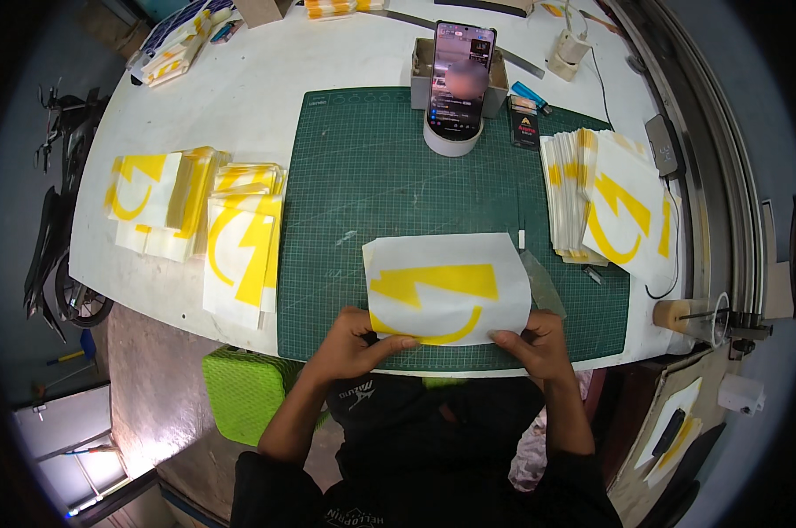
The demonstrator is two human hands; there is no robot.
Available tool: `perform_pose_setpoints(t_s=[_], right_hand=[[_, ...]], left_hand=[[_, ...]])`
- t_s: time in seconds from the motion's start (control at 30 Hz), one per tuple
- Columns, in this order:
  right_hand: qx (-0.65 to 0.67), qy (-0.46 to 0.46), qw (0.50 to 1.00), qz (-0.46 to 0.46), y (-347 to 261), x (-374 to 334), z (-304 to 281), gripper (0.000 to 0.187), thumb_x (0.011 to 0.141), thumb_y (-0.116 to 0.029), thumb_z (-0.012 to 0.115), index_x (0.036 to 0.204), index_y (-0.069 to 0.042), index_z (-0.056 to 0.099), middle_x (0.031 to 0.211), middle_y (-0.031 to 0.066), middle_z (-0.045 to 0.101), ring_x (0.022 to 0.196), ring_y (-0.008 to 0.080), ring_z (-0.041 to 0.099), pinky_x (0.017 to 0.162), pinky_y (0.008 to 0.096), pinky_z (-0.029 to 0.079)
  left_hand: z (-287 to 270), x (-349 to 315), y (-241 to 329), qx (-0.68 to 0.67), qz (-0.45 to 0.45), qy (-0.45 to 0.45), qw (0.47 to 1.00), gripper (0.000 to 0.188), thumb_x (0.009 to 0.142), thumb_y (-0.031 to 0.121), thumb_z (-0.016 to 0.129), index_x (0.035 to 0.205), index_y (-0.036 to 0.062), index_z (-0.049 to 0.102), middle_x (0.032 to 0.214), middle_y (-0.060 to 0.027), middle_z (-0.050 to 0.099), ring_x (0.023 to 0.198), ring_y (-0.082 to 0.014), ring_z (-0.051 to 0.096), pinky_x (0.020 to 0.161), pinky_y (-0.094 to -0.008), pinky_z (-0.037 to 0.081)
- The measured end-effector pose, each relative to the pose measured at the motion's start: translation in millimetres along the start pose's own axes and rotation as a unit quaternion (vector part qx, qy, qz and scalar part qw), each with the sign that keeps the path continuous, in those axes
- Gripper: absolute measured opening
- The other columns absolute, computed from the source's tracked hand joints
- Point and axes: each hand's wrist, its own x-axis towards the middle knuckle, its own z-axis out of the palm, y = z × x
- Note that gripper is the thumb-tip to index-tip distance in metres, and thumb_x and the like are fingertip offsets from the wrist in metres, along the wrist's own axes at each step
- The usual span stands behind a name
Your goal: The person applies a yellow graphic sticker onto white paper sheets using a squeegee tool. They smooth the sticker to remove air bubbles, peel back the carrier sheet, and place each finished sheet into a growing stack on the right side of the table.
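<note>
Between my hands is a white sheet [433,255] with a yellow printed shape, bowed slightly over the front of a green cutting mat [398,185]. My left hand [355,343] pinches its near left corner, thumb on top. At the near right corner my right hand [534,341] grips it the same way; the fingers beneath are hidden. A translucent piece [543,282] lies beside the sheet's right edge. To the right stands a pile of similar printed sheets [622,202], partly fanned. On the left are folded stacks [156,189] and another overlapping stack [244,246].
A phone [459,84] leans upright on a white round stand [453,141] at the mat's far edge. Near it are a dark small box [524,128] and a blue lighter [531,97]. A cup of brown drink [679,315] sits at the right edge. A green stool [244,396] stands below.
</note>
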Motion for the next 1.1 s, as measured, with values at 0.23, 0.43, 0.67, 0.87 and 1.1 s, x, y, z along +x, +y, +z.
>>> perform_pose_setpoints(t_s=[0.23,0.43,0.67,0.87,1.1], right_hand=[[0.117,-0.051,0.992,-0.006,2,0,-4,0.031,0.092,-0.011,0.078,0.118,0.006,0.072,0.108,0.0099,0.076,0.098,0.0151,0.07,0.088,0.0307,0.053],[0.205,-0.11,0.971,0.052,24,20,-26,0.047,0.095,-0.016,0.071,0.135,0.008,0.061,0.126,0.0115,0.07,0.115,0.0195,0.065,0.1,0.0337,0.05],[0.304,-0.085,0.945,0.084,8,56,-14,0.074,0.097,-0.017,0.071,0.157,0.005,0.034,0.152,0.0152,0.051,0.137,0.0231,0.053,0.113,0.0393,0.044],[0.305,-0.088,0.942,0.105,19,54,-18,0.071,0.097,-0.014,0.07,0.156,0.005,0.035,0.149,0.015,0.054,0.134,0.0215,0.056,0.113,0.0389,0.045],[0.171,-0.095,0.981,0.007,7,33,-20,0.046,0.091,-0.005,0.078,0.133,0.006,0.063,0.122,0.0096,0.071,0.113,0.016,0.066,0.103,0.0345,0.051]], left_hand=[[2,7,10,-0.018,-0.011,0.019,1.0,0.022,0.093,0.012,0.079,0.112,0.001,0.077,0.097,-0.0095,0.08,0.091,-0.0134,0.074,0.082,-0.0302,0.057],[-16,19,11,-0.161,-0.086,-0.07,0.981,0.048,0.092,0.012,0.078,0.136,-0.0011,0.062,0.125,-0.0111,0.071,0.118,-0.0217,0.066,0.103,-0.0382,0.051],[-23,43,1,-0.222,-0.092,-0.042,0.97,0.082,0.094,0.013,0.075,0.162,0.0029,0.029,0.161,-0.0131,0.041,0.151,-0.0257,0.036,0.124,-0.0443,0.029],[-25,57,-3,-0.25,-0.075,-0.031,0.965,0.098,0.093,0.013,0.076,0.168,0.0056,0.012,0.168,-0.0131,0.03,0.156,-0.0254,0.027,0.128,-0.0439,0.022],[-18,55,4,-0.116,-0.047,-0.003,0.992,0.111,0.093,0.011,0.077,0.168,0.0063,-0.005,0.171,-0.0188,0.021,0.158,-0.0281,0.022,0.128,-0.0432,0.019]])
